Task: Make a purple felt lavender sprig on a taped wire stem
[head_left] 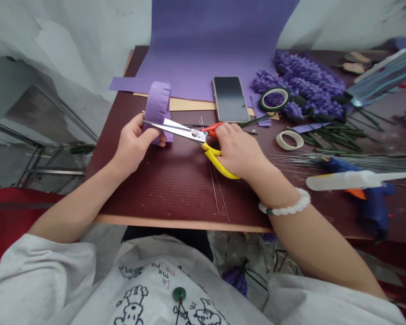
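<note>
Upside-down printed letters (164, 274), roughly "le me ho pu", partly legible, on white shirt front (145, 257)

White tee (43, 275) with black cartoon prints; green pendant (179, 294) on dark cord; white beaded bracelet (284, 207).

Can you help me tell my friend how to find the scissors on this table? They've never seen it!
Find the dark red table top. Near its middle, the right hand holds scissors, with their shiny blades reaching toward a purple paper band in the left hand. They're easy to spot: their bright yellow handle is the only yellow thing there.
</note>
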### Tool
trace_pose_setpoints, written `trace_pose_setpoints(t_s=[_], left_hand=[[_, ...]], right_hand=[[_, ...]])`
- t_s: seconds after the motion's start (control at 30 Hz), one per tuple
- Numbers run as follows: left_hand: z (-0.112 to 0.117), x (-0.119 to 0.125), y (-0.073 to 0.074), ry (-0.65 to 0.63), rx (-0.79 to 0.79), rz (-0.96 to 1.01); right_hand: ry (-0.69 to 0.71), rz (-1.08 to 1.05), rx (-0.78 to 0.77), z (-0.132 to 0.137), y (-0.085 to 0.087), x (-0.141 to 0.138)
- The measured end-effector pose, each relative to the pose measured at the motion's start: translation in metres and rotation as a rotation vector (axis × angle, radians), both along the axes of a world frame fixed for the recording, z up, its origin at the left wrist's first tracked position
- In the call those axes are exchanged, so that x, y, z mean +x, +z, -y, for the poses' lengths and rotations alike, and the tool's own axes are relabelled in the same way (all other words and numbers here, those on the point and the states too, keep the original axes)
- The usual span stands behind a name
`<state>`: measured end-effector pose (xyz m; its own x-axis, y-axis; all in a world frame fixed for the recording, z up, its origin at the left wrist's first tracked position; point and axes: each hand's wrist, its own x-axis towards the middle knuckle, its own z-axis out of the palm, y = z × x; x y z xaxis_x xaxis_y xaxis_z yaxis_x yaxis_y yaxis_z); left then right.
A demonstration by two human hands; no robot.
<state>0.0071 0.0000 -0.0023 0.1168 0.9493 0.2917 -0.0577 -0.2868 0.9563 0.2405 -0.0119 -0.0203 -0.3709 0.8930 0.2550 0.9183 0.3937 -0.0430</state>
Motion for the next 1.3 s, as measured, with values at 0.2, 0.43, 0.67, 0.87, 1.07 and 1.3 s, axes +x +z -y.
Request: trace_pose_setpoints(t_s=[0.2,0.43,0.67,0.87,1.07,1.3], left_hand=[[-0.003,-0.002,-0.002,0.043,0.019,0.019],[0.003,0.003,0.003,-0.021,-0.019,0.043],[0.005,0.001,0.004,-0.009,-0.051,-0.002],[0.005,0.003,0.001,-0.007,-0.007,0.002],[0.004,0.0,0.001,-0.054,-0.029,0.051],[0.005,-0.001,0.003,-0.034,-0.022,0.06]], right_hand=[[0.03,-0.006,0.015,-0.002,-0.004,0.003],[-0.044,0.005,-0.052,0.0,0.004,-0.001],[-0.165,0.084,-0.111,-0.001,0.009,-0.004],[-0.084,0.035,-0.079,-0.003,0.004,0.0],[0.097,-0.045,0.018,-0.003,-0.008,0.007],[0.117,-0.068,-0.011,-0.005,-0.005,0.009]])
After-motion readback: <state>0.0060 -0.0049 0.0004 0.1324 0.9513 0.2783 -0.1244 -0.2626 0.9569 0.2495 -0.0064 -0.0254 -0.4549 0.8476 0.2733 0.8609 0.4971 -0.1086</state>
